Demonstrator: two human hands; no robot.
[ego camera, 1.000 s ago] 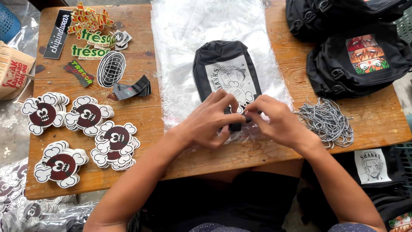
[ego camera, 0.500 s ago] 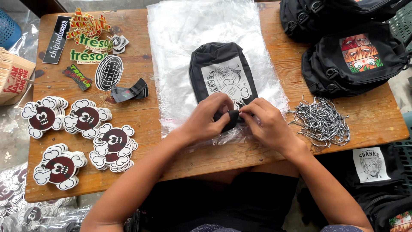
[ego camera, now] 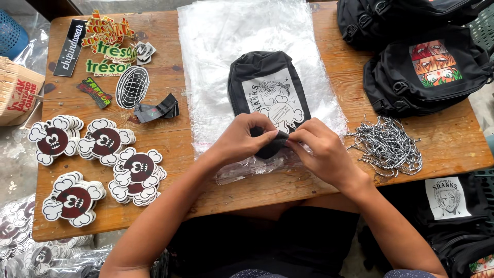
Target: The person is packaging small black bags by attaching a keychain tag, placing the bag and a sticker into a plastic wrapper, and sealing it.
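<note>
Together, both hands — left hand (ego camera: 246, 138) and right hand (ego camera: 321, 150) — pinch the near end of the black printed pouch (ego camera: 269, 98) lying on clear plastic bags (ego camera: 216, 56) on the tabletop (ego camera: 170, 139)

Left hand (ego camera: 246, 138) and right hand (ego camera: 318, 149) meet, fingertips pinched (knuckles up).

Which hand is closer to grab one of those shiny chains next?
Probably the right hand. The pile of silver chains lies just beside it on the table, while the left hand sits on the black pouch's far side.
</note>
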